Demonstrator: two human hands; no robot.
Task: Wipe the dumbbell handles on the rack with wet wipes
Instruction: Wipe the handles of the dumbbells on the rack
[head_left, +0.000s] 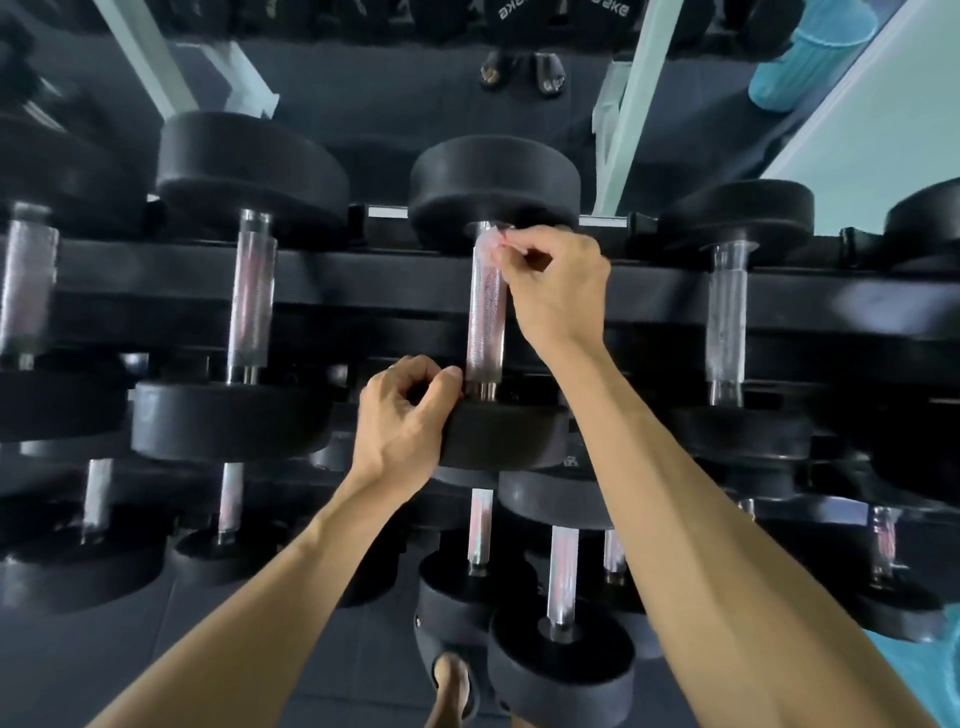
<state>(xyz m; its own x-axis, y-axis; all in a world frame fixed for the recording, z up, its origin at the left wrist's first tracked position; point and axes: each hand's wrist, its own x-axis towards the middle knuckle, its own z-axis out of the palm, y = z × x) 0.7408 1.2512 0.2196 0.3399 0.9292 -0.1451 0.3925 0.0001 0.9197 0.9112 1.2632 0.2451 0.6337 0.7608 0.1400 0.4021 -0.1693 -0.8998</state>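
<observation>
Dumbbell handle (485, 312), frame centre: our right hand (558, 291) pinches wet wipe (491, 244); left hand (410, 415) grips lower head (504, 434). Thin pinch may drop wipe.

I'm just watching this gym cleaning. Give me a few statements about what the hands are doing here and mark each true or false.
1. The right hand presses a wet wipe against the far end of a dumbbell handle. True.
2. The left hand holds a spray bottle. False: it rests on the near weight head of that dumbbell.
3. The dumbbell being wiped lies on the floor. False: it sits on the rack.
4. Other dumbbells sit on either side of it. True.
</observation>
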